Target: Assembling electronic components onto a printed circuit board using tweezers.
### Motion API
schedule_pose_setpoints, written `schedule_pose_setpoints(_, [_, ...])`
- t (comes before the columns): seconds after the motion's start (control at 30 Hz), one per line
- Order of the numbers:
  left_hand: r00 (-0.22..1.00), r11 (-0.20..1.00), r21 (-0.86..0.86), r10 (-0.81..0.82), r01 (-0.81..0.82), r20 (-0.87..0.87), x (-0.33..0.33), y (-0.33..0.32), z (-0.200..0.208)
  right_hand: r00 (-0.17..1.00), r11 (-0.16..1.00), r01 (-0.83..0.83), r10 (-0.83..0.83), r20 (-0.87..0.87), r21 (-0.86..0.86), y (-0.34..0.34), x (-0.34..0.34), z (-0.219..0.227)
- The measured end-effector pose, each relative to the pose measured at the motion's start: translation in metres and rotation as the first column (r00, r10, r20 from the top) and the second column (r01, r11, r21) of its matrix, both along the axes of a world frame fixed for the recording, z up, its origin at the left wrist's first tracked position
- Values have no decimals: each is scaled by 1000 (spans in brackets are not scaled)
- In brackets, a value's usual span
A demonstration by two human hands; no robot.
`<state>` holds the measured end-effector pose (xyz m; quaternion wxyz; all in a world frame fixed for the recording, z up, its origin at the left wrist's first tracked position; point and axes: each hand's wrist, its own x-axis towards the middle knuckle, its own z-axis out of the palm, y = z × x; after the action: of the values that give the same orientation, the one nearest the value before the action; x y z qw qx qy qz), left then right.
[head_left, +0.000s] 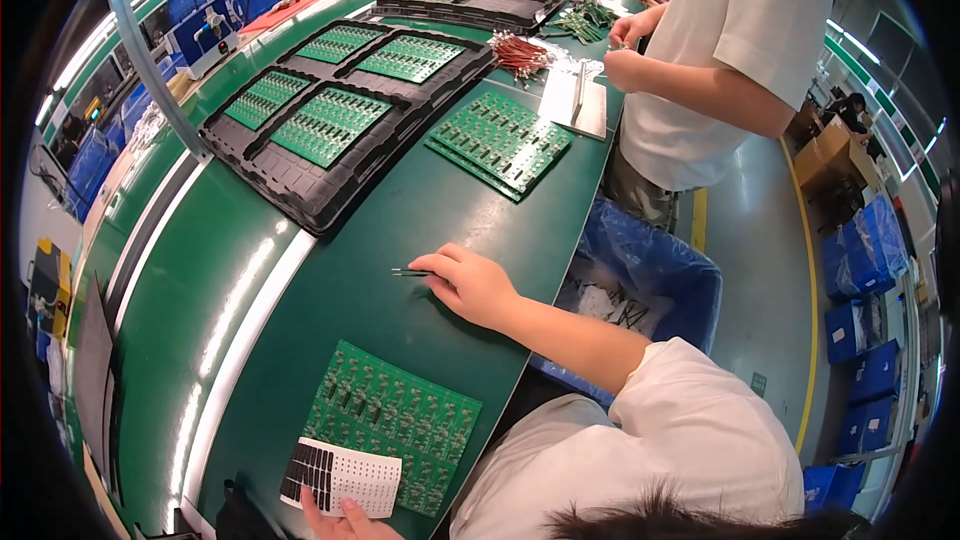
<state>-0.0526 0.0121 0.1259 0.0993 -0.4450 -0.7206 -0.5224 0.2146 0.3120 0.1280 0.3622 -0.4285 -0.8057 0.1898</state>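
Note:
My right hand point(465, 285) is over the middle of the green bench, fingers closed on dark tweezers point(408, 272) whose tips point left. My left hand point(345, 523), partly cut off by the lower edge, grips a white sticker sheet point(362, 481) with black strips at one side and rows of small dark marks. That sheet overlaps the lower left corner of a green circuit board panel point(400, 410) lying flat on the bench. Farther off, a small stack of similar circuit board panels point(500, 143) sits beyond my right hand.
A black tray point(330, 190) with several green panels stands at the far left, with another black tray point(470, 10) behind it. Red wires point(520, 55) lie near a co-worker's hands point(630, 50). A blue bin point(690, 290) lined with plastic stands beside the bench's right edge.

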Motion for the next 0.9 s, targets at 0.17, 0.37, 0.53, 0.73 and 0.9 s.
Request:
schedule_pose_setpoints(0.17, [999, 1000, 0, 28, -28, -17, 5, -8, -3, 998, 998, -59, 60, -26, 30, 1, -2, -4])
schedule_pose_setpoints(0.37, [996, 997, 13, 71, -70, -53, 5, -18, -5, 995, 996, -86, 87, -51, 21, 2, -4, -5])
schedule_pose_setpoints(0.53, [991, 994, 25, 107, -105, -83, 5, -24, -7, 994, 996, -90, 89, -67, -10, 0, -4, -3])
schedule_pose_setpoints(0.73, [984, 989, 30, 145, -143, -106, 6, -32, -11, 992, 994, -111, 111, -63, -8, 0, -2, 0])
schedule_pose_setpoints(0.9, [978, 982, 36, 186, -184, -99, 10, -33, -23, 993, 993, -111, 110, -40, -38, -3, -3, 0])
